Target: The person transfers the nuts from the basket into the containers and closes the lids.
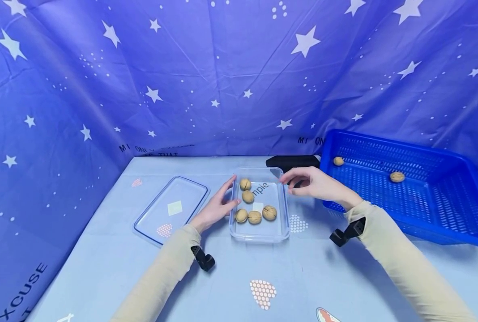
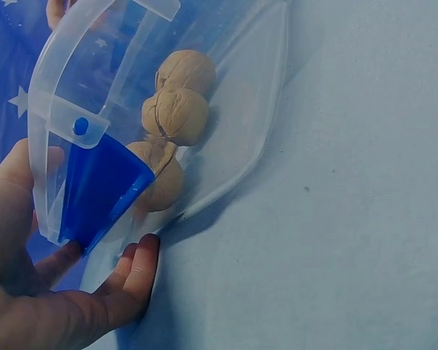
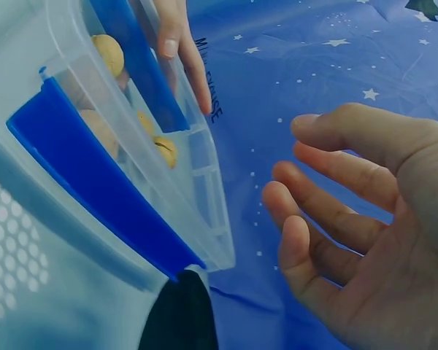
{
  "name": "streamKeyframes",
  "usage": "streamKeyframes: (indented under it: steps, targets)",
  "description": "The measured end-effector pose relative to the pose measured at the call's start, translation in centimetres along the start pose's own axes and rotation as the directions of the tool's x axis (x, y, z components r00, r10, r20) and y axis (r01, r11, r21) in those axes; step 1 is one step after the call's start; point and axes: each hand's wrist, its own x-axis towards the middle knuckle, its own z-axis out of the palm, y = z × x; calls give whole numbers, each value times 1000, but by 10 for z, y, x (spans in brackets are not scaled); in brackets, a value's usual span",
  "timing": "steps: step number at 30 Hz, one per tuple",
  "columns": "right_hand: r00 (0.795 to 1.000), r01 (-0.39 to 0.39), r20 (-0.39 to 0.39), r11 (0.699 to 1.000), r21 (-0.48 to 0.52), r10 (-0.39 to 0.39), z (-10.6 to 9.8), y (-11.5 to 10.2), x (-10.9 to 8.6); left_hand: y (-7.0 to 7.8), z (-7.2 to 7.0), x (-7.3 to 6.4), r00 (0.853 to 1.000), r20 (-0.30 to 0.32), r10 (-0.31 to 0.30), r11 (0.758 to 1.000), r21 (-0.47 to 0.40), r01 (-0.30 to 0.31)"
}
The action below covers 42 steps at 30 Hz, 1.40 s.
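Holding the clear container (image 1: 279,228) at its left side: left hand (image 1: 214,211), thumb over the rim, fingers along the outer wall. Right hand (image 1: 309,181) is near the far right corner, grip released, fingers loosely bent, nothing in it. Five walnuts (image 1: 254,218) sit in the container, two toward the far left, three in a row nearer. Two more walnuts lie in the blue basket (image 1: 384,205), right. Clear lid (image 1: 178,192), blue edge, flat on the surface (image 1: 219,286), left.
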Motion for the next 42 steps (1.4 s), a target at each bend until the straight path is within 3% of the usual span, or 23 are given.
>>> streamKeyframes:
  steps: [11, 18, 27, 30, 35, 42]
  targets:
    - [1000, -1, -24, 996, -89, -1, -27, -9, -17, 1, 1, -1, 1000, 0, -21, 999, -24, 21]
    - [994, -88, -79, 975, -205, 73, -47, -13, -31, 3, 0, -3, 1000, 4, -28, 999, -27, 28]
    - [984, -155, -121, 967, -203, 133, -74, -16, -49, 3, 0, -2, 1000, 8, -20, 999, -40, 21]
    - [971, -205, -164, 955, -214, 171, -82, -16, -54, 3, 1, -2, 1000, 2, -23, 999, -43, 23]
    - [946, -282, -207, 948, -150, 248, -95, -12, -62, 2, 1, -2, 1000, 4, -28, 998, -58, 28]
    - [941, -294, -217, 945, -145, 259, -110, 0, -72, 10, 1, -5, 999, 21, -32, 999, -36, 33]
